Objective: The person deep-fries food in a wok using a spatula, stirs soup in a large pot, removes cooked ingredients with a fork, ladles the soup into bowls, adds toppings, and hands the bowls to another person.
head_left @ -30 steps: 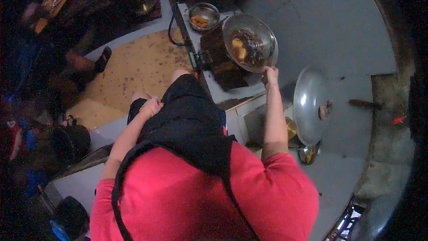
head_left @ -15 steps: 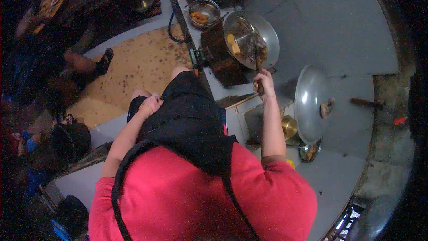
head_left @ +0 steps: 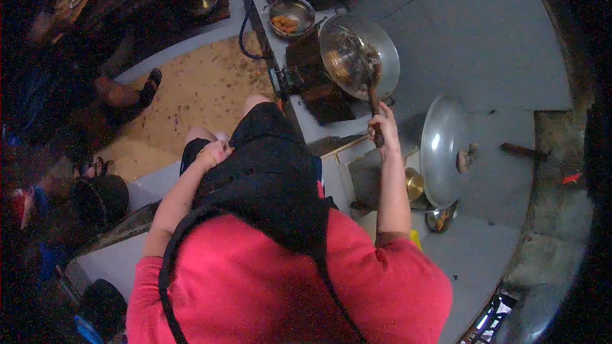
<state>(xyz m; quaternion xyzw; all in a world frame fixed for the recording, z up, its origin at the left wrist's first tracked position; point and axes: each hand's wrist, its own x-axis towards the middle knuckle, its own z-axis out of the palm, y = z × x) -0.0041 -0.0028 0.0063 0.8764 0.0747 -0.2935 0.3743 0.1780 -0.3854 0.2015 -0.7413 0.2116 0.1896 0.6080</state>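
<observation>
My right hand (head_left: 385, 130) is wrapped around the wooden handle of a long cooking spatula (head_left: 373, 105). Its far end reaches down into a wide metal wok (head_left: 389, 48), among dark and golden-brown food whose kind is too blurred to tell. My left hand (head_left: 218, 151) rests on my lap at the edge of the black apron (head_left: 268, 146), fingers curled in. Whether it pinches the cloth is hidden.
A glass bowl (head_left: 305, 11) of orange-brown fried pieces stands left of the wok. To the right, a large metal lid (head_left: 440, 153) leans near a small brass-coloured pot (head_left: 414, 185). Another person's foot (head_left: 150, 88) is on the floor at left.
My right hand has shifted slightly right and down with the spatula. The yellow pieces at the wok's left side no longer show clearly. My left hand stays where it was.
</observation>
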